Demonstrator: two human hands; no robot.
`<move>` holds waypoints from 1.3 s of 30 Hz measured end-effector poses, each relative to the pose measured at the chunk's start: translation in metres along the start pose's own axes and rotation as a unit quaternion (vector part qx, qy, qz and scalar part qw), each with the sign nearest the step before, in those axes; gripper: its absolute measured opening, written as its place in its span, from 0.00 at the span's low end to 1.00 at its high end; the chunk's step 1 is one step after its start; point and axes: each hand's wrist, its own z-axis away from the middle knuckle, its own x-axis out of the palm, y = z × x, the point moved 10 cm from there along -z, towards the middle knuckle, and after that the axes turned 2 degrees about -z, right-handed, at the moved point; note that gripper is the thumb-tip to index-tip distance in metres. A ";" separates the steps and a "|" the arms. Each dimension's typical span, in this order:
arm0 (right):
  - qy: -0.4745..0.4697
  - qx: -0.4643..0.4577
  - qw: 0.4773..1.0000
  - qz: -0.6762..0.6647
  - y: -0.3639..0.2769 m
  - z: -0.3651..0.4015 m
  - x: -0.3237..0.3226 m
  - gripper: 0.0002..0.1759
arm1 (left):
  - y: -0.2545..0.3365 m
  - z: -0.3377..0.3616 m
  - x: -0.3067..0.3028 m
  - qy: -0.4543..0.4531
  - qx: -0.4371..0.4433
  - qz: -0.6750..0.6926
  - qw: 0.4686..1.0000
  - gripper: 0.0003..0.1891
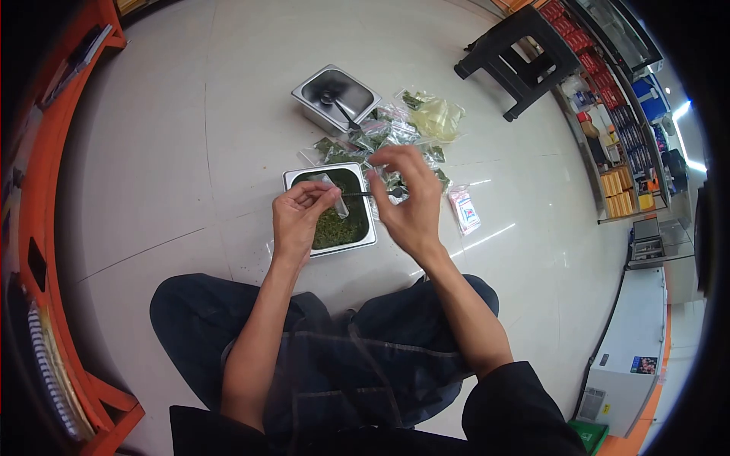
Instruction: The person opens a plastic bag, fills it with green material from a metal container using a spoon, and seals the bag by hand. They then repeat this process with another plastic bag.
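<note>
My left hand pinches a small clear plastic bag between thumb and fingertips. It holds the bag over a steel container of chopped green leaves. To the right, my right hand is raised with thumb and fingers curved and apart, and I see nothing held in it. A black spoon handle lies across the container's right rim, passing below the right hand. Behind the container is a pile of clear bags with green leaves inside.
A second steel container with a black spoon stands behind. A yellowish plastic bag and a white printed packet lie on the tiled floor. A black stool is at upper right, stocked shelves at right, an orange shelf at left.
</note>
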 end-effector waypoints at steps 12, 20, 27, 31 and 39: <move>-0.233 0.051 0.969 -0.063 -0.003 0.024 0.057 0.16 | -0.005 0.004 0.010 -0.033 -0.017 0.142 0.989 0.06; -0.237 0.023 0.971 -0.023 -0.001 0.027 0.059 0.13 | 0.015 0.005 0.001 0.026 0.030 0.032 0.999 0.06; -0.249 0.083 0.963 -0.067 0.019 0.031 0.061 0.10 | 0.009 0.004 0.003 0.024 0.025 -0.001 0.999 0.06; -0.266 0.108 0.957 -0.050 0.030 0.035 0.062 0.08 | 0.010 0.005 0.008 0.010 0.034 -0.013 0.999 0.06; -0.232 0.093 0.968 -0.021 0.040 0.037 0.060 0.06 | 0.005 0.009 0.020 -0.031 0.033 -0.186 0.981 0.09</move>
